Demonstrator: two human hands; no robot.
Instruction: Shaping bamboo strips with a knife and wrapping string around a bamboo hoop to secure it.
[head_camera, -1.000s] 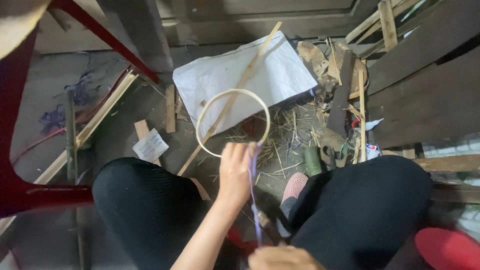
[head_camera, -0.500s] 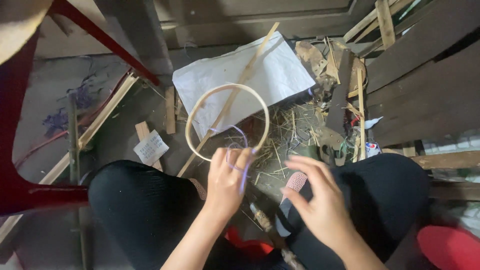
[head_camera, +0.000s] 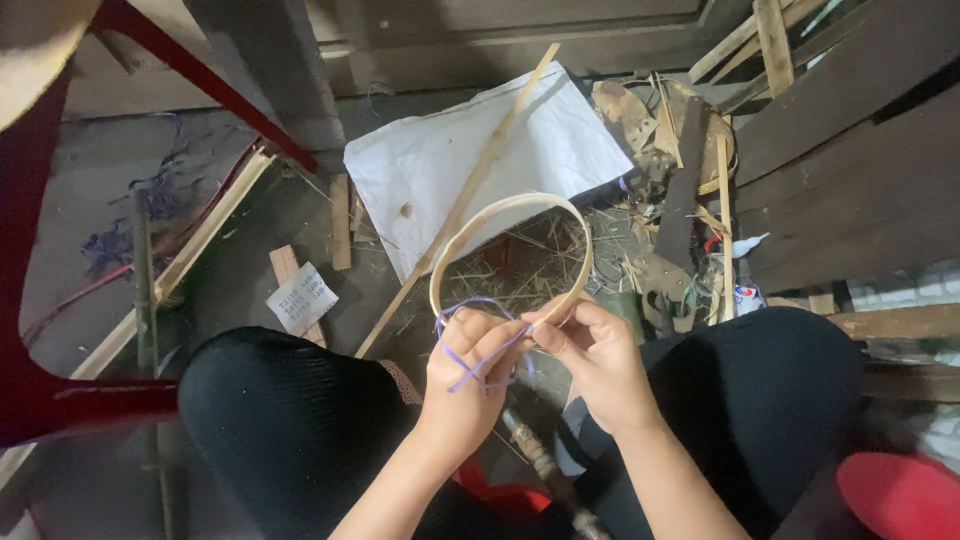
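A pale bamboo hoop (head_camera: 520, 205) is held up over my knees. My left hand (head_camera: 465, 385) grips its near rim from the left, with a thin purple string (head_camera: 470, 360) looped around the fingers. My right hand (head_camera: 600, 365) pinches the hoop's near rim and the string from the right. Both hands meet at the bottom of the hoop. My knees in black trousers (head_camera: 290, 420) sit on either side.
On the floor beyond lie a white sheet (head_camera: 470, 165), a long bamboo strip (head_camera: 470, 190), straw and wood scraps. Dark planks (head_camera: 850, 170) stack at the right. A red frame (head_camera: 60, 400) stands at the left, a small paper slip (head_camera: 300, 297) beside it.
My right hand came up from the lap and closed on the hoop's near rim beside the left hand. The hoop shifted slightly right, and the string now wraps the left fingers.
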